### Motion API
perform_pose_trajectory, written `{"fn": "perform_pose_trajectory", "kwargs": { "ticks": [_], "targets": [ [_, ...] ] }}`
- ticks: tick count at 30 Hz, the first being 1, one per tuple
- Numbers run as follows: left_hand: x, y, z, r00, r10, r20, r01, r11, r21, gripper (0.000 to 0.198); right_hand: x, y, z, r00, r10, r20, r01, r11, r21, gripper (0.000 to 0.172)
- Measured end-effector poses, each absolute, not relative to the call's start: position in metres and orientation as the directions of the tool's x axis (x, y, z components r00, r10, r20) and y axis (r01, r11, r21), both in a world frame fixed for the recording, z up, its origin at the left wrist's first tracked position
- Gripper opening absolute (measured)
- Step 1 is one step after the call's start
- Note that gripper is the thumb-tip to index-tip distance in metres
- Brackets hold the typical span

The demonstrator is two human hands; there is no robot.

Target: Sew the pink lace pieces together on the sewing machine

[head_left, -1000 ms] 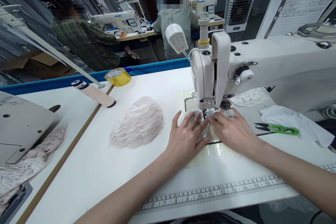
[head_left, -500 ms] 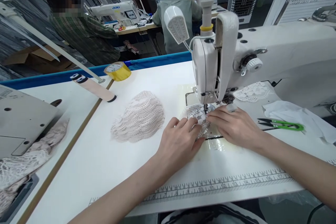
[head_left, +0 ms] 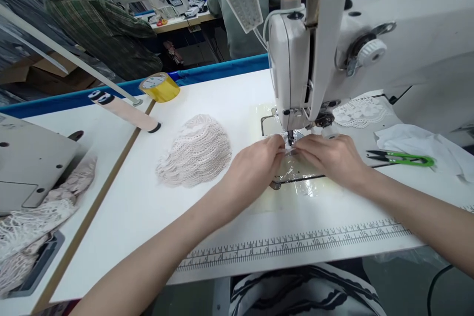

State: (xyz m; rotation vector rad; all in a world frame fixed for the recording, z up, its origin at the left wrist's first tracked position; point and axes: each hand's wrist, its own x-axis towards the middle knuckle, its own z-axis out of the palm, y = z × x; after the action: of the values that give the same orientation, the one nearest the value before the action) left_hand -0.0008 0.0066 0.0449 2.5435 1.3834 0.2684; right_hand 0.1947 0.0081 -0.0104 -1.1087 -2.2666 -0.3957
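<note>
At the presser foot (head_left: 291, 138) of a white sewing machine (head_left: 289, 66), my two hands meet from either side. My left hand (head_left: 255, 165) is closed, thumb and fingertips pinched together just left of the needle. My right hand (head_left: 335, 158) is closed too, its fingers pressed together right of the foot. Between the fingertips shows a thin pale edge of a lace piece (head_left: 287, 149); my hands hide most of it. Below them lies the shiny, film-covered needle plate (head_left: 296, 174). A pile of cream lace pieces (head_left: 196, 150) rests on the table left of my left hand.
Green thread snips (head_left: 411, 159) lie right of my right hand, beside white cloth (head_left: 437, 150) and a flat lace piece (head_left: 361, 111). Yellow tape (head_left: 163, 89) and a pink thread cone (head_left: 128, 114) sit at back left. A printed ruler (head_left: 285, 247) runs along the front edge. Co-workers sit beyond.
My left hand has moved up and right, from lying spread over the lace to pinching beside the needle. The lace is now mostly out of sight. The camera view has shifted closer.
</note>
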Motion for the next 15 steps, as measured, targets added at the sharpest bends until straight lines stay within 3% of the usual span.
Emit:
{"fn": "perform_pose_trajectory", "kwargs": {
  "ticks": [4,15],
  "targets": [
    [0.004,0.029,0.038,0.562,0.824,0.072,0.742,-0.541,0.396,0.023,0.197,0.013,-0.014,-0.441,0.636,0.633,0.834,0.551,0.029,0.022],
    [0.007,0.045,0.027,0.542,0.839,0.046,0.657,-0.458,0.599,0.015,0.195,0.014,-0.011,-0.427,0.702,0.571,0.870,0.490,0.048,0.026]
  ]
}}
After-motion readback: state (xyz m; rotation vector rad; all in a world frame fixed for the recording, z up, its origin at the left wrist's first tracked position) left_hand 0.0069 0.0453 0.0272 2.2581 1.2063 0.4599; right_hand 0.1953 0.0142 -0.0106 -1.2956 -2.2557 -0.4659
